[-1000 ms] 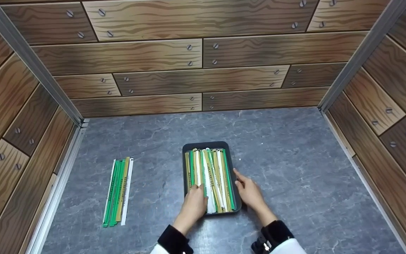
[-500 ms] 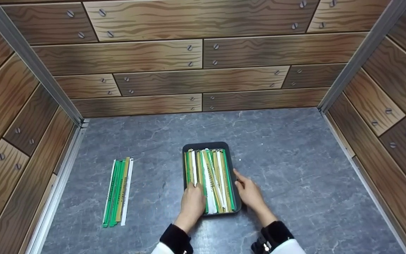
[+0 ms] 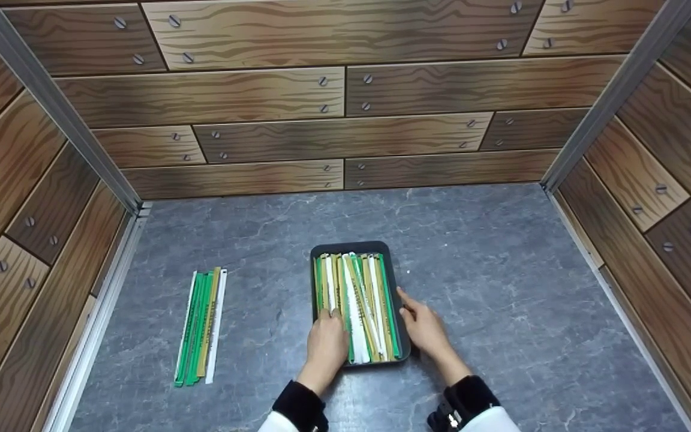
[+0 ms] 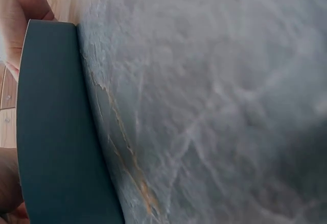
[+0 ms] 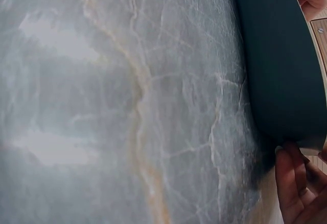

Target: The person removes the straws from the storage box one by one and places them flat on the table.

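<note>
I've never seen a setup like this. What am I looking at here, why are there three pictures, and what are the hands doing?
No machine here: a person works with two bare hands and wears three cameras. The big picture comes from a camera on the head, looking down. The two blurry close-ups come from cameras on each wrist; they show mostly the grey stone-look table and the dark wall of the tray.

On the table sits a black tray full of long thin paper-wrapped sticks, green, white and tan. A smaller bundle of the same lies apart, to the left.

The left hand rests on the near ends of the sticks in the tray; whether it grips any, I cannot tell. The right hand touches the tray's right side with straight fingers.
</note>
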A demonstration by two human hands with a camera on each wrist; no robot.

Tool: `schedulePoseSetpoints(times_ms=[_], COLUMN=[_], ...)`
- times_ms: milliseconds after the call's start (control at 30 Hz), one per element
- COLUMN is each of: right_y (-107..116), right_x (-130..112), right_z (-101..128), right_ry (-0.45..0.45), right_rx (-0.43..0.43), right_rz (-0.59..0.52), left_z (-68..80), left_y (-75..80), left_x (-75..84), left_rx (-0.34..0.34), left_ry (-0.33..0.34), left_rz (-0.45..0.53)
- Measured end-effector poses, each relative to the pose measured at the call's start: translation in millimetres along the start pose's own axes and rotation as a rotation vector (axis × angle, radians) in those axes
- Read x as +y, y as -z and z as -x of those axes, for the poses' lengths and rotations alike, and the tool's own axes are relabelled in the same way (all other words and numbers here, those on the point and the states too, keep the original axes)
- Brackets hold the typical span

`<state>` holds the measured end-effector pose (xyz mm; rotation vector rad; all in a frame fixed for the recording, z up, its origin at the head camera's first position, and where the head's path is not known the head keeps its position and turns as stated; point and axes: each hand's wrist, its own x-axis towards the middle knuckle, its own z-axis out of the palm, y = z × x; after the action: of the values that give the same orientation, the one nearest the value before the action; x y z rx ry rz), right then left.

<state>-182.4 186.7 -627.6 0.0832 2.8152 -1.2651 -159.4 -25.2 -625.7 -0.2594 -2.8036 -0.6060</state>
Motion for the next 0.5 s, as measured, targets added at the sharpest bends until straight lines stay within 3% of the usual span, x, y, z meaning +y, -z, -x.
schedulePoseSetpoints(times_ms=[500], right_y=[0.3], right_x=[-0.2], right_z=[-0.5], right_ry=[-0.009], right_rx=[-0.007], right_rz=[-0.008], left_z=[-3.8], left_y=[1.4], left_x=[-7.1], left_rx=[-0.055], left_ry=[0.041], left_rz=[0.11])
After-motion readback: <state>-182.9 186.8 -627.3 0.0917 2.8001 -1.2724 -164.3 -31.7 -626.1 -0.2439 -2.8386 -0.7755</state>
